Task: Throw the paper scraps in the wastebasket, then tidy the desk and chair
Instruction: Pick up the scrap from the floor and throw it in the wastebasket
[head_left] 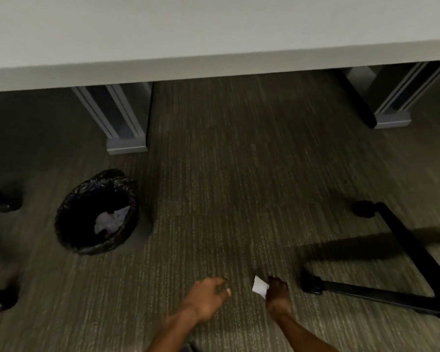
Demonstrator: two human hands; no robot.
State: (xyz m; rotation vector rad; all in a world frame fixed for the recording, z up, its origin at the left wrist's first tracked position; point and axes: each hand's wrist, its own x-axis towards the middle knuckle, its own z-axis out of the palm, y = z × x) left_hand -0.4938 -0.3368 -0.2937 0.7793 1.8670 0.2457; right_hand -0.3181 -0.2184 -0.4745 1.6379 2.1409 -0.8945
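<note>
There was one wastebasket with a black liner, one white paper scrap, two hands, left and right, two grey counter legs, and several black chair casters.

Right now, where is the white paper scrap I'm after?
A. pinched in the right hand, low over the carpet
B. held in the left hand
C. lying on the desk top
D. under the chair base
A: the right hand grips the white paper scrap near the carpet, while the left hand is open with nothing in it; the wastebasket stands farther off to the left.
</note>
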